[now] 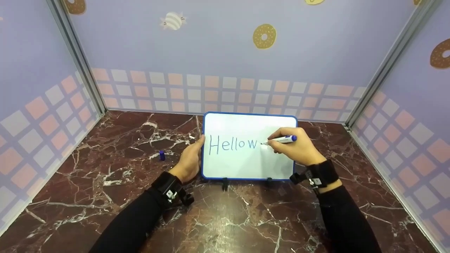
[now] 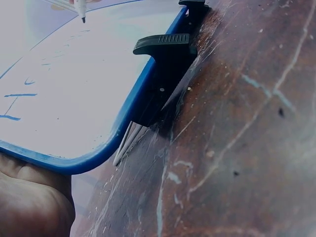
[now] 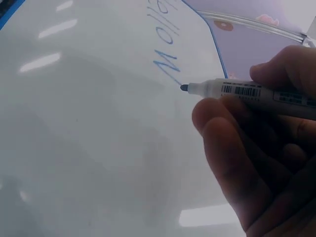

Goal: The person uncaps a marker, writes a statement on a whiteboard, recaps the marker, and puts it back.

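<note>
Black sleeves point(image 1: 130, 219) cover my forearms, which reach forward from the bottom edge, a dark strap point(image 1: 327, 172) round each wrist. Ahead of them a blue-rimmed whiteboard point(image 1: 235, 165) stands on edge in two black feet point(image 1: 225, 184), with "Hellow" point(image 1: 232, 143) lettered in blue across it. My left hand point(image 1: 188, 161) grips the board's left rim, thumb along the edge and fingers behind. My right hand point(image 1: 297, 146) bends in over the right half, thumb and fingers pinched on a white marker point(image 1: 282, 139), its dark tip just beside the w.

Lilac walls point(image 1: 218, 52) enclose the table, printed with doughnuts and pink and white squares, grey metal posts point(image 1: 386, 66) at the corners. Dark red, white-veined tabletop point(image 1: 88, 200) spreads below, glossy near me. Left of my left hand sits a small blue cap point(image 1: 162, 155).

Most of my left fingers are hidden by the board. The right wrist view cuts off the H; the left one, most of the marker. Whether the tip touches the board, I cannot tell.
</note>
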Action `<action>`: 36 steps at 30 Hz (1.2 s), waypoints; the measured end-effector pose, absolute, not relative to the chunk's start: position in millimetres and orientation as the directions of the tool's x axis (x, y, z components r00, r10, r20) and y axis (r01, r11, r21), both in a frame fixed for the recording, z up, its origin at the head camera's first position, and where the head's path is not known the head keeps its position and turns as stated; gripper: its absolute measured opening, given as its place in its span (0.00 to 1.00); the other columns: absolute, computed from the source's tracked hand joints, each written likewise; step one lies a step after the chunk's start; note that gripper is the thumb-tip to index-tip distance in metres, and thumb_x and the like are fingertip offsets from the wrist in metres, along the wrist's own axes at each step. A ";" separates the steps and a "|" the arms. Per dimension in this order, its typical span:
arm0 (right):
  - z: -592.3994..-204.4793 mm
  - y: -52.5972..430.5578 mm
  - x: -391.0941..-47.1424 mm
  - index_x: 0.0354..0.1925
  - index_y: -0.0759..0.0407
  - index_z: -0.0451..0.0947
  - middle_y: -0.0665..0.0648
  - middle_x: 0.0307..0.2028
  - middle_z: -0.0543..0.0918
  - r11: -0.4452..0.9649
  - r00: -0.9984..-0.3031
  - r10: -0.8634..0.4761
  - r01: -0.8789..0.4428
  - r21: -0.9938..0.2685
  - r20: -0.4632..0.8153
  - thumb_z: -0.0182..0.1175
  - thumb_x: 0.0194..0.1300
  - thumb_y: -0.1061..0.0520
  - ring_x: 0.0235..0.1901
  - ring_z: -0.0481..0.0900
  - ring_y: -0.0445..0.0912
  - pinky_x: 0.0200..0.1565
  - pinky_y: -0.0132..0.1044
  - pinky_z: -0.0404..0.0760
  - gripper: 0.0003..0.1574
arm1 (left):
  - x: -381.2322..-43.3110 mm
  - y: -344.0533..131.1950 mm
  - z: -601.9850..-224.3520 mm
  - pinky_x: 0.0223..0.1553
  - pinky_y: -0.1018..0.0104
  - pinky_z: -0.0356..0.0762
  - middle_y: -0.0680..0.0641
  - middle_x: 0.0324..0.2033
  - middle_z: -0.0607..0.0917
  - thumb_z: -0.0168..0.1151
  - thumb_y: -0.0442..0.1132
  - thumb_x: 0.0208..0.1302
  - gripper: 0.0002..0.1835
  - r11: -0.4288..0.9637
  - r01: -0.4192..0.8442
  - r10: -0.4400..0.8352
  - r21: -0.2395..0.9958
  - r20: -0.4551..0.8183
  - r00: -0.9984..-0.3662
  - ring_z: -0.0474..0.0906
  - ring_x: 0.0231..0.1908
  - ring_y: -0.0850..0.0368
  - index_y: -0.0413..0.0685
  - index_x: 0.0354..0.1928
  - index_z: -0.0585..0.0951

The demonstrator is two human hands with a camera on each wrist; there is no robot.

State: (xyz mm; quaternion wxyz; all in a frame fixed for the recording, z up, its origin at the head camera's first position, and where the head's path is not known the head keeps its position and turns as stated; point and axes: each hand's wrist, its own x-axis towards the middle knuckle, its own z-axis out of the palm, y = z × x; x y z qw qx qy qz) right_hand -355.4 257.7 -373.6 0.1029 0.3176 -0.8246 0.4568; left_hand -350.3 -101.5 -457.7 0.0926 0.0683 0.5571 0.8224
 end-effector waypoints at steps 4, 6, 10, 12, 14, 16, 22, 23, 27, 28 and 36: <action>-375.6 259.8 -355.0 0.44 0.62 0.93 0.59 0.44 0.93 0.375 -0.795 -0.433 -0.588 -0.717 0.425 0.74 0.73 0.66 0.33 0.93 0.56 0.37 0.40 0.94 0.04 | -350.6 -101.7 -458.2 0.50 0.46 0.91 0.39 0.55 0.91 0.45 0.58 0.91 0.30 -0.362 -0.081 0.228 0.929 0.004 -0.974 0.90 0.50 0.43 0.42 0.71 0.81; -376.2 259.5 -355.1 0.45 0.63 0.93 0.61 0.46 0.93 0.368 -0.797 -0.445 -0.578 -0.729 0.408 0.74 0.73 0.66 0.34 0.93 0.58 0.38 0.41 0.94 0.04 | -350.7 -101.6 -458.6 0.50 0.46 0.91 0.38 0.55 0.91 0.45 0.58 0.91 0.30 -0.365 -0.084 0.228 0.927 0.002 -0.974 0.90 0.50 0.43 0.41 0.70 0.80; -376.3 258.5 -355.9 0.45 0.63 0.93 0.62 0.47 0.92 0.362 -0.800 -0.458 -0.567 -0.740 0.388 0.74 0.73 0.66 0.34 0.93 0.61 0.38 0.41 0.94 0.04 | -350.8 -101.3 -458.2 0.51 0.45 0.91 0.38 0.56 0.90 0.45 0.58 0.91 0.30 -0.371 -0.080 0.229 0.925 0.007 -0.973 0.90 0.51 0.43 0.42 0.71 0.80; -376.0 258.3 -355.8 0.45 0.62 0.93 0.62 0.47 0.92 0.360 -0.799 -0.459 -0.566 -0.741 0.388 0.74 0.73 0.66 0.34 0.93 0.61 0.37 0.41 0.94 0.04 | -350.8 -101.1 -457.6 0.52 0.45 0.90 0.38 0.57 0.90 0.46 0.58 0.91 0.30 -0.370 -0.078 0.230 0.926 0.010 -0.973 0.90 0.52 0.42 0.42 0.72 0.80; -376.2 258.3 -355.6 0.46 0.63 0.93 0.62 0.48 0.92 0.359 -0.798 -0.462 -0.568 -0.741 0.388 0.74 0.73 0.66 0.34 0.93 0.61 0.37 0.41 0.94 0.04 | -350.9 -101.1 -457.2 0.52 0.45 0.90 0.38 0.57 0.90 0.46 0.59 0.91 0.30 -0.369 -0.079 0.230 0.926 0.009 -0.973 0.90 0.52 0.42 0.42 0.72 0.80; -376.6 258.2 -355.5 0.46 0.63 0.92 0.62 0.48 0.92 0.358 -0.795 -0.467 -0.571 -0.739 0.388 0.74 0.73 0.66 0.34 0.93 0.61 0.37 0.41 0.94 0.04 | -351.2 -101.1 -457.2 0.52 0.45 0.90 0.38 0.57 0.90 0.45 0.59 0.91 0.31 -0.365 -0.079 0.233 0.928 0.009 -0.972 0.90 0.52 0.42 0.42 0.72 0.80; -378.4 257.1 -356.2 0.47 0.63 0.93 0.61 0.48 0.93 0.366 -0.794 -0.466 -0.574 -0.732 0.389 0.74 0.74 0.65 0.33 0.93 0.55 0.36 0.39 0.93 0.05 | -351.1 -101.1 -457.3 0.52 0.46 0.91 0.38 0.57 0.90 0.45 0.59 0.91 0.31 -0.366 -0.078 0.236 0.928 0.011 -0.972 0.90 0.52 0.43 0.42 0.72 0.80; -378.6 256.8 -356.3 0.47 0.63 0.93 0.61 0.48 0.93 0.368 -0.796 -0.464 -0.573 -0.732 0.390 0.74 0.74 0.65 0.33 0.93 0.53 0.36 0.39 0.93 0.05 | -350.8 -101.4 -457.3 0.52 0.46 0.91 0.38 0.57 0.90 0.45 0.59 0.91 0.31 -0.366 -0.079 0.237 0.927 0.011 -0.971 0.90 0.52 0.43 0.42 0.72 0.80; -379.1 255.6 -356.6 0.47 0.62 0.93 0.59 0.47 0.93 0.387 -0.798 -0.450 -0.579 -0.718 0.401 0.75 0.74 0.63 0.32 0.93 0.50 0.36 0.38 0.93 0.05 | -350.0 -101.9 -457.9 0.51 0.46 0.91 0.39 0.56 0.91 0.44 0.58 0.92 0.30 -0.368 -0.079 0.241 0.927 0.013 -0.970 0.91 0.51 0.43 0.41 0.71 0.80; -379.0 255.3 -356.6 0.47 0.62 0.93 0.59 0.46 0.93 0.392 -0.798 -0.446 -0.582 -0.713 0.406 0.75 0.74 0.63 0.32 0.93 0.49 0.36 0.38 0.93 0.05 | -350.1 -102.0 -458.1 0.50 0.47 0.91 0.39 0.55 0.91 0.44 0.58 0.92 0.30 -0.369 -0.078 0.242 0.926 0.014 -0.970 0.91 0.50 0.43 0.41 0.70 0.80; -377.8 254.7 -356.3 0.47 0.62 0.93 0.58 0.36 0.92 0.394 -0.792 -0.423 -0.598 -0.698 0.440 0.75 0.75 0.62 0.31 0.93 0.49 0.36 0.37 0.92 0.05 | -351.4 -101.6 -458.6 0.51 0.47 0.91 0.39 0.56 0.91 0.45 0.57 0.92 0.29 -0.383 -0.081 0.234 0.920 0.011 -0.972 0.90 0.51 0.44 0.41 0.71 0.79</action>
